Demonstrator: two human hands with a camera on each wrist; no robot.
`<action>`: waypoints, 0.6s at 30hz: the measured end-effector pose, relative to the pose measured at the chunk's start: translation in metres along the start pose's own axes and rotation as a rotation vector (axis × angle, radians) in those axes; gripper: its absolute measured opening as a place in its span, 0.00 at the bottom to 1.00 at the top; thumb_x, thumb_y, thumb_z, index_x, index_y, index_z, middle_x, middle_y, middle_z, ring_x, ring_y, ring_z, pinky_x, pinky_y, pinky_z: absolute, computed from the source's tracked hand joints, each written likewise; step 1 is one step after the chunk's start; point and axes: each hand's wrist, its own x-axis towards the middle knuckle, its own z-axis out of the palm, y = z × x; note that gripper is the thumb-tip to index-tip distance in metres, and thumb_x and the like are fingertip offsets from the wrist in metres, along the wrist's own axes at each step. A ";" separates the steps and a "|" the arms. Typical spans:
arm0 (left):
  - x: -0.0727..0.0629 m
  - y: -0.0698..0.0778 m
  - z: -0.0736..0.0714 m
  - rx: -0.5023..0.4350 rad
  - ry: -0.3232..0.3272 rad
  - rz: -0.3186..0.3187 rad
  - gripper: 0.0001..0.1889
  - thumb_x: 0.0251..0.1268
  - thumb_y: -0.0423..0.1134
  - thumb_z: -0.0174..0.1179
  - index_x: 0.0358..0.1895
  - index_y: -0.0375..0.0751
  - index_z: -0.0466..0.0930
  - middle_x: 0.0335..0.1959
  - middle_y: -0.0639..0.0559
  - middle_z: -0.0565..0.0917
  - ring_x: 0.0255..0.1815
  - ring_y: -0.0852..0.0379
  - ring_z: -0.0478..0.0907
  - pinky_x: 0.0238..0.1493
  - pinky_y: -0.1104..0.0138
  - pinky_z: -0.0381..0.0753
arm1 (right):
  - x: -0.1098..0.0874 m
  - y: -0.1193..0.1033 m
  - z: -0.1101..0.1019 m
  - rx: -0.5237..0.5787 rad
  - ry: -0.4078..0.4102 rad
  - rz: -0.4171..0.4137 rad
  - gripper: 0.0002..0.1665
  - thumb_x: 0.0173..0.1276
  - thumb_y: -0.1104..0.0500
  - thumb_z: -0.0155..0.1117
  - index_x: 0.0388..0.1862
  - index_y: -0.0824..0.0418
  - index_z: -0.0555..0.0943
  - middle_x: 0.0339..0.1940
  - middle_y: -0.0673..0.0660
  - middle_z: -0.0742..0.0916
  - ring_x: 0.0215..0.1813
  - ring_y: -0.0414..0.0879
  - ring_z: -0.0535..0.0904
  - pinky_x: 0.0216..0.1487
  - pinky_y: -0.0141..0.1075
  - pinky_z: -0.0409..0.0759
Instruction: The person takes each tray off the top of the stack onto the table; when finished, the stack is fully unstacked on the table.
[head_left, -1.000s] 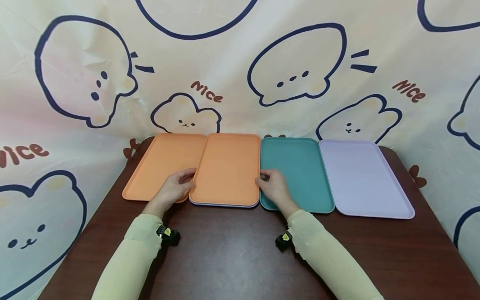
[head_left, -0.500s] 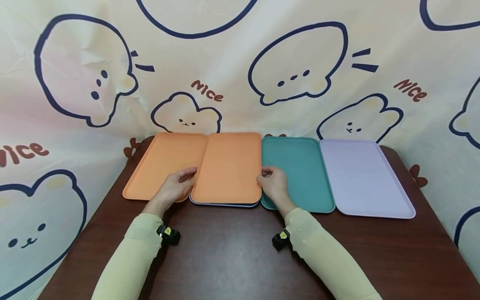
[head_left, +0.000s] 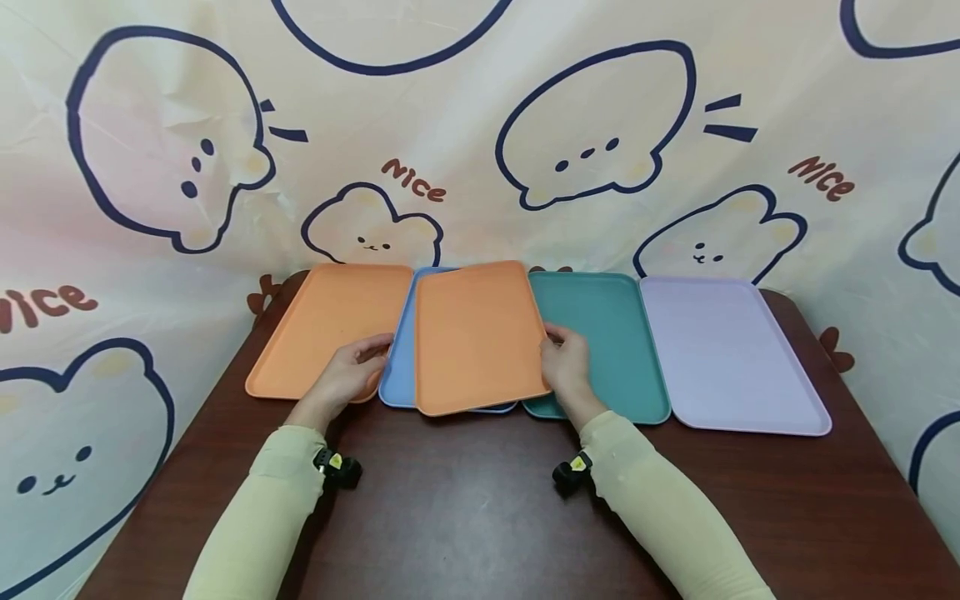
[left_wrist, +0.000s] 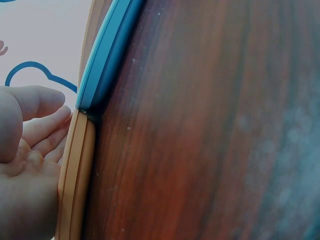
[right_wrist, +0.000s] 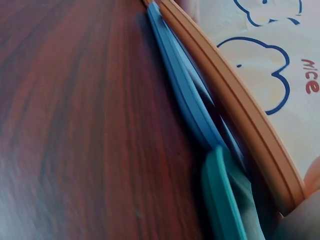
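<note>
My right hand (head_left: 567,360) pinches the right edge of an orange tray (head_left: 480,337). This tray is tilted and turned a little, its right side raised over a blue tray (head_left: 403,358) and the teal tray's edge. In the right wrist view a gap shows between the orange tray (right_wrist: 235,105) and the blue tray (right_wrist: 185,95) beneath. My left hand (head_left: 348,372) rests over a second orange tray (head_left: 330,325), its fingertips at the blue tray's left edge. Seen from the left wrist, its thumb and fingers (left_wrist: 42,100) are loosely bent and hold nothing.
A teal tray (head_left: 600,333) lies right of the blue one, partly under my right hand. Beyond it is a lilac tray (head_left: 731,354). All lie along the far side of a dark brown wooden table (head_left: 450,508), before a cartoon-printed cloth backdrop (head_left: 480,125).
The upper orange tray has been lifted at its right side and shifted right, uncovering the blue tray below. My right hand has moved right with it. My left hand stays put.
</note>
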 end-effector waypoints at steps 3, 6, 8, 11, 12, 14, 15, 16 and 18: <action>0.000 0.000 0.000 0.002 0.004 -0.009 0.29 0.87 0.35 0.50 0.85 0.33 0.61 0.86 0.34 0.63 0.88 0.38 0.58 0.86 0.45 0.61 | 0.003 0.001 -0.007 -0.010 -0.009 -0.018 0.24 0.85 0.65 0.51 0.74 0.66 0.80 0.65 0.68 0.85 0.57 0.61 0.85 0.49 0.43 0.84; -0.001 0.001 0.000 -0.002 0.007 -0.014 0.29 0.87 0.35 0.50 0.84 0.34 0.62 0.86 0.35 0.63 0.88 0.38 0.58 0.86 0.45 0.62 | 0.008 0.002 -0.015 -0.015 -0.028 -0.046 0.24 0.85 0.66 0.50 0.74 0.67 0.79 0.66 0.69 0.84 0.62 0.63 0.83 0.57 0.49 0.85; -0.002 0.001 0.000 0.000 0.005 -0.013 0.29 0.87 0.35 0.50 0.84 0.34 0.61 0.86 0.34 0.63 0.88 0.38 0.58 0.86 0.44 0.62 | 0.011 0.002 -0.022 -0.027 -0.043 -0.072 0.24 0.85 0.66 0.51 0.74 0.69 0.79 0.66 0.70 0.84 0.64 0.63 0.83 0.62 0.51 0.84; -0.002 0.001 0.000 0.000 0.004 -0.015 0.29 0.87 0.35 0.50 0.84 0.33 0.61 0.86 0.34 0.63 0.88 0.37 0.58 0.86 0.44 0.62 | 0.015 0.003 -0.033 -0.052 -0.072 -0.096 0.23 0.86 0.66 0.52 0.73 0.69 0.80 0.67 0.70 0.85 0.64 0.63 0.82 0.64 0.52 0.84; -0.002 0.001 0.000 -0.002 0.005 -0.015 0.29 0.87 0.35 0.50 0.84 0.33 0.61 0.86 0.34 0.63 0.88 0.37 0.57 0.86 0.44 0.61 | 0.016 0.003 -0.038 -0.065 -0.085 -0.103 0.23 0.86 0.65 0.52 0.73 0.68 0.80 0.67 0.70 0.85 0.64 0.63 0.82 0.64 0.51 0.83; -0.002 0.001 0.000 -0.004 0.006 -0.017 0.29 0.87 0.35 0.51 0.84 0.33 0.62 0.86 0.34 0.64 0.88 0.38 0.58 0.86 0.44 0.62 | 0.019 0.003 -0.047 -0.092 -0.117 -0.111 0.22 0.86 0.64 0.53 0.73 0.67 0.81 0.67 0.70 0.85 0.64 0.62 0.83 0.63 0.50 0.83; -0.002 0.001 0.000 -0.006 0.006 -0.018 0.29 0.87 0.35 0.51 0.84 0.33 0.62 0.86 0.34 0.64 0.88 0.38 0.58 0.86 0.44 0.62 | 0.020 0.003 -0.052 -0.100 -0.134 -0.112 0.22 0.86 0.64 0.53 0.73 0.67 0.81 0.67 0.69 0.85 0.64 0.62 0.82 0.63 0.50 0.82; -0.002 0.002 0.000 -0.006 0.006 -0.018 0.29 0.87 0.35 0.51 0.84 0.34 0.62 0.85 0.34 0.64 0.88 0.38 0.58 0.86 0.44 0.62 | 0.021 0.003 -0.057 -0.109 -0.152 -0.114 0.22 0.86 0.63 0.53 0.73 0.67 0.80 0.68 0.69 0.85 0.65 0.62 0.82 0.63 0.50 0.82; -0.002 0.002 0.000 -0.008 0.006 -0.018 0.29 0.86 0.35 0.51 0.84 0.34 0.62 0.85 0.34 0.64 0.88 0.38 0.58 0.86 0.44 0.62 | 0.023 0.005 -0.066 -0.136 -0.187 -0.131 0.23 0.86 0.64 0.54 0.74 0.67 0.80 0.69 0.70 0.84 0.67 0.62 0.82 0.66 0.51 0.82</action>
